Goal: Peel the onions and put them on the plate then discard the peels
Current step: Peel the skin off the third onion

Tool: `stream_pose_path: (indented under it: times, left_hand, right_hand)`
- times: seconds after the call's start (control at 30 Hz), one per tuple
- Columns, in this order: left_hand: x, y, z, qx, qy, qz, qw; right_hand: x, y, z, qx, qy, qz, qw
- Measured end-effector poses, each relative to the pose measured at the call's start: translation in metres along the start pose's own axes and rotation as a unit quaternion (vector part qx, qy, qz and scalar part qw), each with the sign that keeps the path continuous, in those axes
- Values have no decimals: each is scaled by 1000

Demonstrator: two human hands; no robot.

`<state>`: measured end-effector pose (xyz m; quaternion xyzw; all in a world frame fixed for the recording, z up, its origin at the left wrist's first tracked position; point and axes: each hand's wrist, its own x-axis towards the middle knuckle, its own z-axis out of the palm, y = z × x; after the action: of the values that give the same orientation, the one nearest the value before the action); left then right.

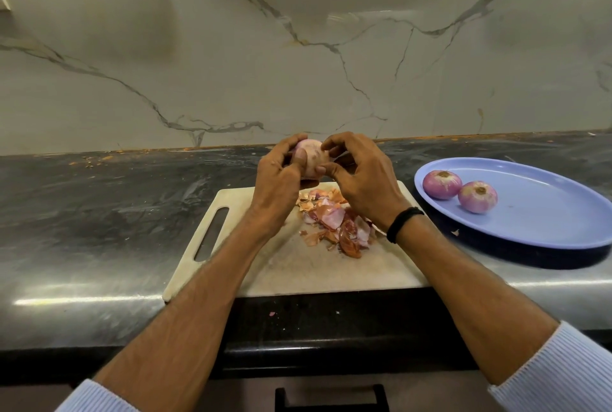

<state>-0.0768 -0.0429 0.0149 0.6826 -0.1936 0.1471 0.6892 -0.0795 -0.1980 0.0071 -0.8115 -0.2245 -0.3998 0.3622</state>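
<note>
- The dark, glossy stone counter ran along a marble wall.
- A pale cutting board with a handle slot lay mid-counter, reaching the front edge.
- A blue oval plate sat toward the right end, just beside the board.
- Orange crumbs dotted the back edge; a peel scrap lay near the front edge.

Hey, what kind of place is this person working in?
Probably a home kitchen: a dark stone countertop against a veined marble-look backsplash, a cutting board with onion peels, and a blue plate holding two peeled onions.
</note>
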Motion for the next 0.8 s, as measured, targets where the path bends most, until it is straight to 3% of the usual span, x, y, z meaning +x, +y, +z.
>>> stream_pose_path:
  times: [0.17,0.8]
  left_hand:
    - [0,0,0,11,24,3,1000]
    - [-2,3,4,6,16,-19,1000]
  right_hand:
    - [0,-2,1,19,-49,0,999]
    - [-1,-2,-2,-23,-46,-36,998]
